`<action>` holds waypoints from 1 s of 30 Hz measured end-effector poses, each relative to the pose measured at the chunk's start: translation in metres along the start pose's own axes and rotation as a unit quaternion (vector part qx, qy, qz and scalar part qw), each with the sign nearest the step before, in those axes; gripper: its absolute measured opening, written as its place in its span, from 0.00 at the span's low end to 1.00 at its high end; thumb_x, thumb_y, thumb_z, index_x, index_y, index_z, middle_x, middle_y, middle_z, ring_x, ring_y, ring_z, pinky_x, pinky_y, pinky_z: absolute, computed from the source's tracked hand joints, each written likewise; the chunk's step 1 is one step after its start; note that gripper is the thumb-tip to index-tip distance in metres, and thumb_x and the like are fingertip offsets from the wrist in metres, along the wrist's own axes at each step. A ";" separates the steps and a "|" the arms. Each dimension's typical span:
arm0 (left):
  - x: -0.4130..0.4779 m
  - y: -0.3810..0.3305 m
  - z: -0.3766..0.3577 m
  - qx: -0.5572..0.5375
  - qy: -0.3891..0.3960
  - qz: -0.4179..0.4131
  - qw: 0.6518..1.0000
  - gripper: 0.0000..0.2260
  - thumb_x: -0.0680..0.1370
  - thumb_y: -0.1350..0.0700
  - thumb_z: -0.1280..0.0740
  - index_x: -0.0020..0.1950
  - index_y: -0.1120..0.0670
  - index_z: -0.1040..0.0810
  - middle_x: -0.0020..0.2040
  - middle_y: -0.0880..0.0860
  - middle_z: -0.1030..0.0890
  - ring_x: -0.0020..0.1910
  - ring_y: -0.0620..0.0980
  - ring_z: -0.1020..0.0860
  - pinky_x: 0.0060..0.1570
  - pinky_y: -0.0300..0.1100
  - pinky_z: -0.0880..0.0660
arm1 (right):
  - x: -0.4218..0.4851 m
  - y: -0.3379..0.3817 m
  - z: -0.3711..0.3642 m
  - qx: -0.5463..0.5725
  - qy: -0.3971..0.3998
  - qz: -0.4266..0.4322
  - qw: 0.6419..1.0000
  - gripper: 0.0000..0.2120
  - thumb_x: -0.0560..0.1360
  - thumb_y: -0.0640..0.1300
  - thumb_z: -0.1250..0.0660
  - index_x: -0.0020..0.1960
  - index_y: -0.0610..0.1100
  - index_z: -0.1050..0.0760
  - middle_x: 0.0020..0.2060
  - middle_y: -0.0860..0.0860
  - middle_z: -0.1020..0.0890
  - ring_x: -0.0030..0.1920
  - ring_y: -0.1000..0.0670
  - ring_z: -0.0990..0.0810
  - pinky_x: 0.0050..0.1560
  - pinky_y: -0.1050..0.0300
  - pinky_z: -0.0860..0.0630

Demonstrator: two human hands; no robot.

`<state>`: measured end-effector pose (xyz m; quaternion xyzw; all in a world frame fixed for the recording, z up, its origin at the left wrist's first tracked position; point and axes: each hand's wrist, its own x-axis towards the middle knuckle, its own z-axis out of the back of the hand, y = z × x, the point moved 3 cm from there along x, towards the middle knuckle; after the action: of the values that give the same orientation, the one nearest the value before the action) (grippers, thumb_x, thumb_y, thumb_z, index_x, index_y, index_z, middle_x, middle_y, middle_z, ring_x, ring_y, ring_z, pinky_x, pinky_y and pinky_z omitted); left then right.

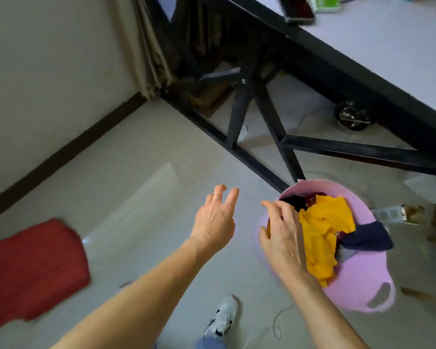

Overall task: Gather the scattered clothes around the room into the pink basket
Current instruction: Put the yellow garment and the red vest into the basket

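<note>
A person's empty, spread-fingered left hand (pixel 215 219) and right hand (pixel 282 238) hover at the round pink plastic basket (pixel 363 280) at lower right, apparently tamping a crumpled yellow garment (pixel 322 233) (a red cloth (pixel 30 270) waits lower left).

Pink basket (pixel 358 285) holding a yellow cloth (pixel 322 230), a navy cloth (pixel 368 238), a black cloth (pixel 295 201) and a bit of dark red. Red ribbed mat (pixel 28 270) on a pale grey floor (pixel 141 187). Black table frame (pixel 262 107) under a lilac top. White shoe (pixel 223 314) with black markings, blue jeans.
</note>
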<state>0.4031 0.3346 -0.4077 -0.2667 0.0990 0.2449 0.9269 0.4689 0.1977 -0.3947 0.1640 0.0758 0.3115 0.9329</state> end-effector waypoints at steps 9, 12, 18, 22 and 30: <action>-0.140 0.304 0.065 -0.008 -0.039 0.243 0.969 0.30 0.72 0.62 0.36 0.72 0.53 0.41 0.68 0.57 0.39 0.58 0.59 0.29 0.46 0.50 0.26 | -0.020 0.284 -0.130 0.044 0.121 0.200 0.971 0.29 0.63 0.34 0.30 0.63 0.46 0.28 0.56 0.47 0.26 0.54 0.43 0.27 0.51 0.48 0.26; -0.213 0.407 0.080 0.015 -0.032 0.317 0.948 0.30 0.70 0.64 0.36 0.72 0.53 0.39 0.66 0.58 0.36 0.51 0.60 0.28 0.40 0.50 0.25 | -0.046 0.379 -0.188 0.032 0.179 0.272 0.945 0.30 0.61 0.35 0.30 0.63 0.46 0.28 0.57 0.45 0.26 0.55 0.42 0.27 0.52 0.48 0.25; -0.309 0.544 0.086 0.013 -0.014 0.415 0.910 0.34 0.71 0.63 0.36 0.75 0.52 0.44 0.71 0.59 0.41 0.54 0.58 0.29 0.45 0.49 0.25 | -0.076 0.506 -0.274 -0.037 0.237 0.386 0.891 0.36 0.52 0.35 0.29 0.60 0.46 0.29 0.57 0.42 0.25 0.54 0.40 0.25 0.47 0.48 0.24; -0.336 0.594 0.061 -0.017 -0.007 0.456 0.890 0.35 0.72 0.64 0.36 0.76 0.51 0.47 0.72 0.58 0.43 0.58 0.57 0.31 0.48 0.48 0.26 | -0.079 0.544 -0.335 -0.110 0.273 0.427 0.855 0.42 0.51 0.37 0.26 0.64 0.48 0.32 0.61 0.41 0.27 0.57 0.39 0.27 0.49 0.47 0.25; -0.345 0.687 -0.020 -0.064 0.004 0.483 0.873 0.37 0.72 0.65 0.35 0.76 0.50 0.48 0.74 0.58 0.47 0.64 0.58 0.34 0.54 0.49 0.25 | -0.090 0.580 -0.486 -0.189 0.383 0.457 0.780 0.47 0.68 0.44 0.28 0.76 0.54 0.55 0.76 0.44 0.52 0.74 0.39 0.50 0.70 0.41 0.40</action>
<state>-0.2434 0.6921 -0.6224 -0.2456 0.2035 0.6669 0.6734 -0.0432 0.7051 -0.6409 -0.1328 0.2831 0.7462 0.5877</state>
